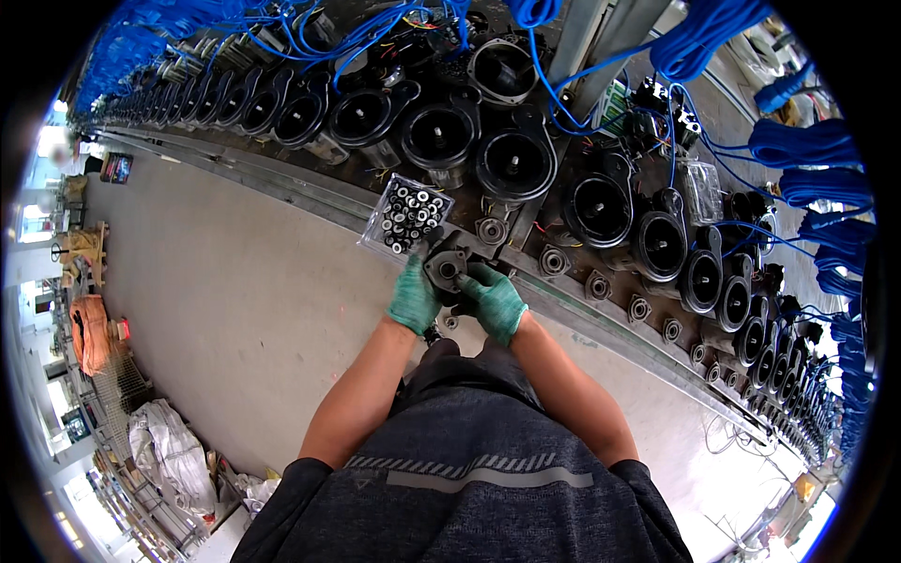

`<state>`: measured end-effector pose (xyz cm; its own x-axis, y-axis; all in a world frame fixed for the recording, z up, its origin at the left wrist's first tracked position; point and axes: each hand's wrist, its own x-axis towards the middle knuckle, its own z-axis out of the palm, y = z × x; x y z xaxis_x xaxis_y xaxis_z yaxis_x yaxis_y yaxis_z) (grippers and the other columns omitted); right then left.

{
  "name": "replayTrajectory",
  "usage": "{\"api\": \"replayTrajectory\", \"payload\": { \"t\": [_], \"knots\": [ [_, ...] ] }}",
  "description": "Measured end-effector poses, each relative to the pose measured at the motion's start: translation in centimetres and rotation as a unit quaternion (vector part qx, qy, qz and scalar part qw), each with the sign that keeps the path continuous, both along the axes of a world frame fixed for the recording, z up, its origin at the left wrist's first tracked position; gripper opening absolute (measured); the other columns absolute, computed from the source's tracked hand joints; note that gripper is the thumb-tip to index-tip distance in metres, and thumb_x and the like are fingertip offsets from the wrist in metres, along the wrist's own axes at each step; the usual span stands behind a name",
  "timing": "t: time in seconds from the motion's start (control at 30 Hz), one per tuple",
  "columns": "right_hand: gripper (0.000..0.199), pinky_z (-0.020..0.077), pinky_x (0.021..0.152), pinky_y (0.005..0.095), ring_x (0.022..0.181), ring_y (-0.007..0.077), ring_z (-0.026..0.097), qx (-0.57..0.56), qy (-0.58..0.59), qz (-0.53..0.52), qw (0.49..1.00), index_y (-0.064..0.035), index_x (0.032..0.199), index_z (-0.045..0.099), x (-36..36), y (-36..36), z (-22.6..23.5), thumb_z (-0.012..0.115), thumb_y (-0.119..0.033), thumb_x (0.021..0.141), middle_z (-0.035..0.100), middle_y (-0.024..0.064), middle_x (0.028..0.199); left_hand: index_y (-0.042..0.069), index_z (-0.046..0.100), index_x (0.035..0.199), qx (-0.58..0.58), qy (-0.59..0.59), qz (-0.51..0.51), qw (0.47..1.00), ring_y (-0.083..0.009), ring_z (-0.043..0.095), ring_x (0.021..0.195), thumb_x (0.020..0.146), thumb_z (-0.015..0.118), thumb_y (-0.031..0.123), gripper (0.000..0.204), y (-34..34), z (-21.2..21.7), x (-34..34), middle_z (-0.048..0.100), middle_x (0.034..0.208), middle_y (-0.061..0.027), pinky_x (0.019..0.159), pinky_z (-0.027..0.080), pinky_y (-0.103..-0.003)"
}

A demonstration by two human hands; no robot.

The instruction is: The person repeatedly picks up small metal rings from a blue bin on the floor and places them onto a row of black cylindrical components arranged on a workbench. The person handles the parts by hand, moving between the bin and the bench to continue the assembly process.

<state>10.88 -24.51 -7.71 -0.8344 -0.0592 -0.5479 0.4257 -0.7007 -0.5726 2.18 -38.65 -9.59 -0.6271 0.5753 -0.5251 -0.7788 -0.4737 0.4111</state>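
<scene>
Both my hands wear green gloves and meet in front of my body at the bench edge. My left hand grips the left side of a grey metal flange-shaped end cover with a round hole in its middle. On the other side, my right hand has its fingers closed on the same cover, the thumb near the hole. Just beyond my left hand stands a clear plastic box full of small black-and-silver rings. A similar end cover lies on the bench past my fingers.
Black round housings with shafts stand in a long row along the bench. More end covers line its near edge to the right. Bundles of blue cable hang above. A metal post rises behind. White sacks lie at lower left.
</scene>
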Motion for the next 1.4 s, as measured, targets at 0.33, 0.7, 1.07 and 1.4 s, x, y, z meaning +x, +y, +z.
{"api": "replayTrajectory", "payload": {
  "t": [0.33,0.7,1.07,1.4],
  "knots": [
    [0.033,0.0615,0.075,0.0353,0.087,0.0252,0.071,0.127,-0.082,-0.121,0.981,0.0022,0.129,0.058,-0.6,1.0,-2.7,0.063,-0.003,0.097,0.067,0.0116,0.114,0.018,0.056,0.118,-0.35,-0.064,0.1,0.929,-0.028,0.066,0.094,0.097,0.061,0.041,0.032,-6.5,-5.8,-3.8,0.065,0.096,-0.0032,0.08,0.057,-0.054],
    [0.035,0.0531,0.085,0.0327,0.095,0.0206,0.068,0.422,-0.054,-0.057,0.903,-0.0012,0.12,0.065,-7.1,1.3,-5.6,0.071,-0.01,0.087,0.072,0.0128,0.11,0.015,0.062,0.122,-0.275,-0.067,0.104,0.954,-0.0284,0.073,0.086,0.102,0.043,0.024,0.029,-8.8,-10.5,-6.9,0.072,0.108,-0.0088,0.067,0.063,-0.05],
    [0.028,0.0547,0.09,0.0452,0.107,0.0375,0.061,0.798,0.035,0.147,0.583,-0.0096,0.113,0.066,-14.3,-3.1,-5.3,0.066,-0.012,0.085,0.058,0.018,0.12,0.018,0.052,0.12,-0.324,0.029,0.128,0.937,-0.0251,0.07,0.092,0.102,0.049,0.051,0.038,-16.8,-12.5,-11.2,0.066,0.116,-0.0044,0.068,0.061,-0.041],
    [0.028,0.0523,0.079,0.0452,0.09,0.0378,0.067,0.666,-0.079,0.124,0.731,-0.0051,0.108,0.065,-14.1,-7.6,-11.4,0.07,-0.023,0.087,0.071,0.0198,0.099,0.021,0.047,0.132,-0.233,0.037,0.075,0.969,-0.0297,0.068,0.105,0.095,0.058,0.007,0.041,-15.5,-10.5,-14.2,0.064,0.123,-0.0111,0.083,0.062,-0.046]
  ]
}}
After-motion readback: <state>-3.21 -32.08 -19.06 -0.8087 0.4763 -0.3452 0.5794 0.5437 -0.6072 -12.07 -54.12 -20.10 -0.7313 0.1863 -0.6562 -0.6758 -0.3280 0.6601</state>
